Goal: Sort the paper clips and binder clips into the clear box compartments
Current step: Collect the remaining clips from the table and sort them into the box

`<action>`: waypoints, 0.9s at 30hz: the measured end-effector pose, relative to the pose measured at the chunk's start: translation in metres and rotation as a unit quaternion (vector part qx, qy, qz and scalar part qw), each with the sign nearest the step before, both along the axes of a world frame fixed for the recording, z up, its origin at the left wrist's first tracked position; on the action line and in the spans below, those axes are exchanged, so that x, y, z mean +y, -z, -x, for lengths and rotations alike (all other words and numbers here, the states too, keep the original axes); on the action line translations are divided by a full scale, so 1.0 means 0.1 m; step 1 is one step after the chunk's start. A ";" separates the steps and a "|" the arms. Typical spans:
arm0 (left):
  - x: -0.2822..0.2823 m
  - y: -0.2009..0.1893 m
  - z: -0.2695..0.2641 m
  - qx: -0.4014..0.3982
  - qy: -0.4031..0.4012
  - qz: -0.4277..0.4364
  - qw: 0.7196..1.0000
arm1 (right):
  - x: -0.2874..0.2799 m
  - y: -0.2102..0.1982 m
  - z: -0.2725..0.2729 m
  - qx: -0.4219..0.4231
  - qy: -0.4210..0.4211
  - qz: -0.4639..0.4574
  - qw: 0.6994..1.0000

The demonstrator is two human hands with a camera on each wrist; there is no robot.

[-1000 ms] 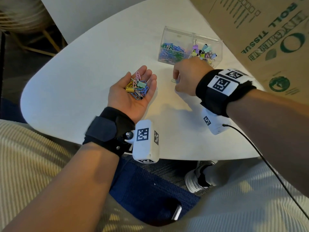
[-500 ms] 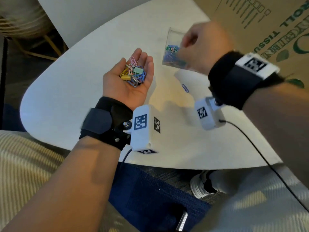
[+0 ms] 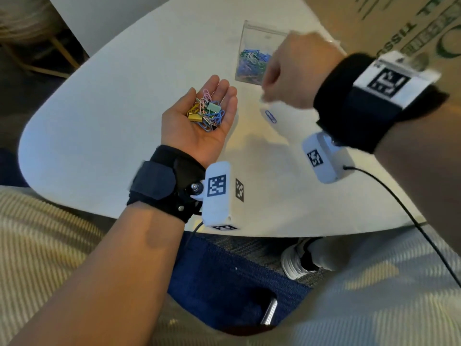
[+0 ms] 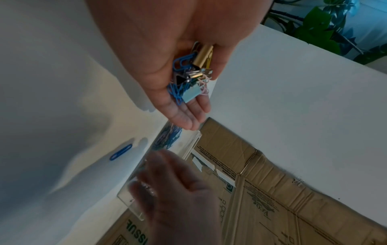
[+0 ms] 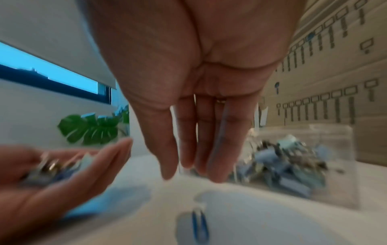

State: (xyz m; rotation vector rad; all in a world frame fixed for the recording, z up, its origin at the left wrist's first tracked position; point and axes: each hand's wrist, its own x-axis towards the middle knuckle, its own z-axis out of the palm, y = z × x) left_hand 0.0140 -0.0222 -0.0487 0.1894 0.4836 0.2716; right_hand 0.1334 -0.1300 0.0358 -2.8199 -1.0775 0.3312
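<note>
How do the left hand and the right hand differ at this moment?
The left hand lies palm up near the table, cupping a mixed pile of clips; the right hand is palm down in front of the clear box and holds nothing. The left hand looks sharp, the right hand blurred. Both have straight, relaxed fingers and wear a black wrist strap.

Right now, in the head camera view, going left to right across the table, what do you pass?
Left hand cupping mixed clips → loose blue paper clip on the table → right hand.
</note>
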 end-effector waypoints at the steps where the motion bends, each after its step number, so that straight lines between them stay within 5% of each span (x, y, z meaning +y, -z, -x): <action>1: -0.01 0.00 0.00 -0.001 0.003 -0.001 1.000 | -0.04 0.07 0.03 0.021 -0.012 0.048 0.999; 3: -0.02 0.00 0.01 0.002 0.008 -0.001 1.000 | -0.09 0.21 0.05 0.041 -0.031 0.100 0.994; 10: -0.07 -0.04 0.05 0.003 0.019 0.003 1.000 | -0.09 0.32 0.07 0.063 -0.008 0.048 0.997; 17: -0.08 -0.22 -0.10 -0.031 0.036 0.007 0.999 | 0.04 -0.01 -0.11 -0.001 0.085 -0.269 0.959; 23: -0.10 -0.39 -0.27 -0.049 0.039 0.002 0.998 | 0.05 -0.08 -0.30 0.008 0.084 -0.211 0.974; 27: -0.09 -0.46 -0.41 -0.055 0.028 0.003 0.998 | -0.06 -0.12 -0.12 -0.004 0.048 -0.290 0.956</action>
